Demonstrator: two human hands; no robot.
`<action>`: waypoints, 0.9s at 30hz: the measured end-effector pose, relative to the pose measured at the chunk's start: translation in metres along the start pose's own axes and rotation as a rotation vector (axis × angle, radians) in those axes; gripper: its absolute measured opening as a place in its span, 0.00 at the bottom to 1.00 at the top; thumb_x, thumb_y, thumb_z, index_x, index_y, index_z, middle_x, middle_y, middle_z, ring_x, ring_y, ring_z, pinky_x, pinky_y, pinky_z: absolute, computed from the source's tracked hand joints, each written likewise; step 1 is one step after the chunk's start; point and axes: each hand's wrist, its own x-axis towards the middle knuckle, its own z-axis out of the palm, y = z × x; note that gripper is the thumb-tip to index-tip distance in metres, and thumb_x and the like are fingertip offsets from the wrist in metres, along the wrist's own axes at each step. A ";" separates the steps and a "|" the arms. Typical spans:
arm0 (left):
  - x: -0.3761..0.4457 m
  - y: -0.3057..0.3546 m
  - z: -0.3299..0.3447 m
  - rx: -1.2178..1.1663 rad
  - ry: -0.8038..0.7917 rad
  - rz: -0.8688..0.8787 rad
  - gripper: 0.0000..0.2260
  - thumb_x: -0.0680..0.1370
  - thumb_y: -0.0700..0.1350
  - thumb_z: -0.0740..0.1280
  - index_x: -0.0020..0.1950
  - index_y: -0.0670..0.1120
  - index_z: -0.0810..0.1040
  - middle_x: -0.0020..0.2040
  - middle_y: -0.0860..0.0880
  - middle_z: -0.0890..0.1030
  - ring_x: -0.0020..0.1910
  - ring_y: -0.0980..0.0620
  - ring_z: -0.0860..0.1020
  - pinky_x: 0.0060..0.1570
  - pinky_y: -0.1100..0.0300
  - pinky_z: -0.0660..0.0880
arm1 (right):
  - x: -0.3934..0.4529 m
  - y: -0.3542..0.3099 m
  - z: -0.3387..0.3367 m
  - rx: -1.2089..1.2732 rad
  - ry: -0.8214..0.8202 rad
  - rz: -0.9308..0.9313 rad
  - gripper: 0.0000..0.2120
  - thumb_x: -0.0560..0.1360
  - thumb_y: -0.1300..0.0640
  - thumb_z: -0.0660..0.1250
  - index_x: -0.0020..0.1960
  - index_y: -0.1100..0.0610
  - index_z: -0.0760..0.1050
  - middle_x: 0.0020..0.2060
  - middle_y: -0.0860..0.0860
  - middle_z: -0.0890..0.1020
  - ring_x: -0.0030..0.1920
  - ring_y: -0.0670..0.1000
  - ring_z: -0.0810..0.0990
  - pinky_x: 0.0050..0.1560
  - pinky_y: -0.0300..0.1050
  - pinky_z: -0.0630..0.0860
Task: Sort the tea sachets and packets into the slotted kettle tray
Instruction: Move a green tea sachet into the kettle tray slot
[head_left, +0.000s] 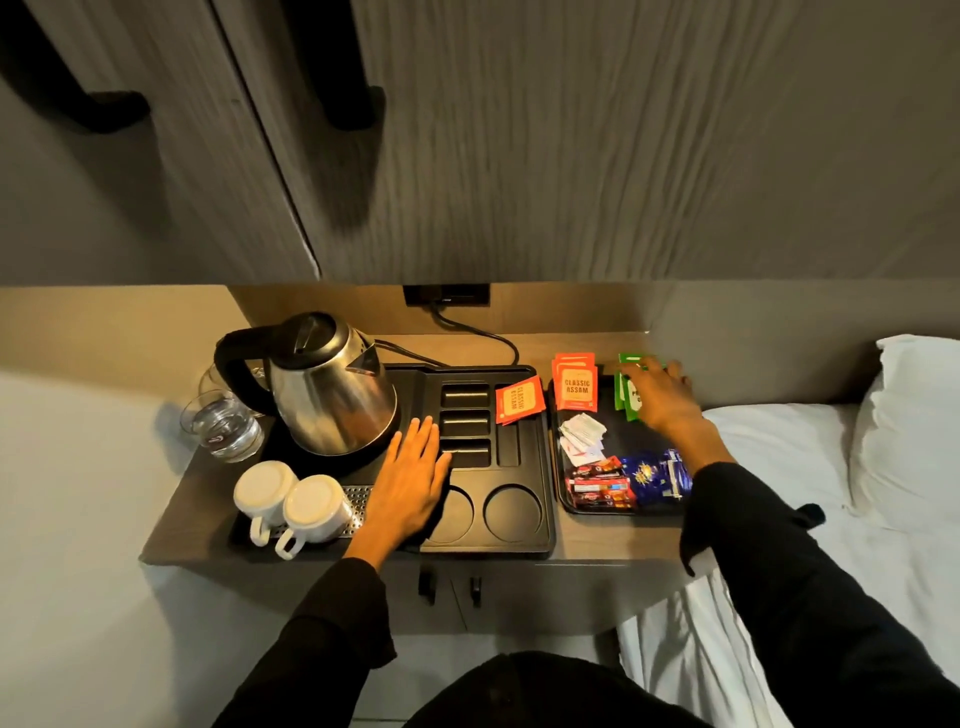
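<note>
My left hand (410, 478) flat, fingers spread, steadying slotted kettle tray (524, 540). My right hand (662, 397) on green sachets (631, 397), far right in supply tray (558, 499); grasp not discernible. Sachets light, thin, slippery: pinch by edges.

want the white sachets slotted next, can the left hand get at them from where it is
Probably not easily. The left hand lies flat on the kettle tray, and the white sachets sit in the small black tray beside it. Nothing blocks the way, but the right hand, on the green packets, is closer.
</note>
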 end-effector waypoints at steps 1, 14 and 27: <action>0.000 0.000 0.000 0.005 0.002 0.000 0.27 0.87 0.55 0.47 0.83 0.44 0.52 0.84 0.45 0.54 0.84 0.47 0.49 0.83 0.48 0.48 | -0.002 0.005 0.002 -0.037 -0.035 -0.007 0.38 0.76 0.62 0.71 0.80 0.49 0.59 0.78 0.57 0.61 0.76 0.64 0.60 0.74 0.59 0.66; -0.002 0.001 -0.004 -0.007 -0.003 -0.011 0.27 0.87 0.55 0.48 0.83 0.44 0.52 0.85 0.45 0.54 0.84 0.48 0.49 0.83 0.49 0.47 | 0.003 0.004 -0.007 -0.128 -0.091 -0.055 0.44 0.73 0.55 0.76 0.81 0.52 0.55 0.78 0.57 0.63 0.77 0.63 0.60 0.74 0.58 0.64; -0.002 0.003 -0.007 0.001 -0.008 -0.011 0.27 0.87 0.55 0.48 0.83 0.44 0.51 0.84 0.45 0.54 0.84 0.48 0.49 0.83 0.49 0.47 | -0.015 -0.037 -0.031 0.638 -0.308 0.044 0.21 0.82 0.63 0.64 0.73 0.63 0.63 0.66 0.61 0.78 0.60 0.59 0.81 0.50 0.49 0.81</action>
